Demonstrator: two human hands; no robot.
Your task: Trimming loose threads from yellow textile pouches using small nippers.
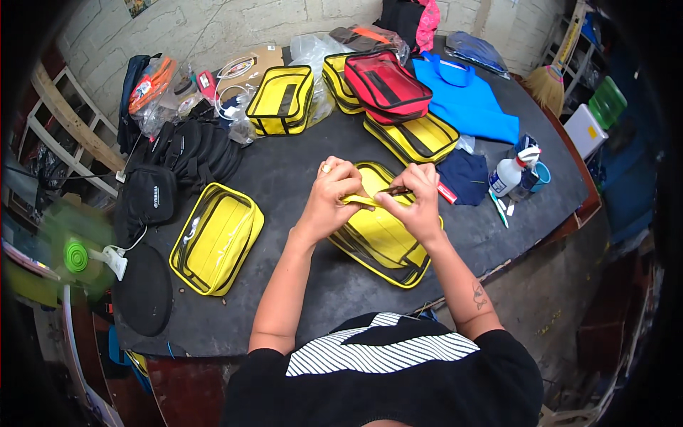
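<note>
At the middle of the table, a yellow pouch with dark trim and a clear panel lies tilted under both my hands. My left hand is closed, pinching a raised yellow edge of this pouch. Across a small gap, my right hand is closed with thumb and fingers on the same edge. Something dark shows at the right fingertips; whether it is trim or a separate small thing I cannot tell. To the left, another yellow pouch lies flat, untouched.
Behind are a yellow pouch, a red pouch atop yellow ones, and a blue bag. Black bags and a blurred fan stand left. A spray bottle, toothbrush and dark blue cloth are right.
</note>
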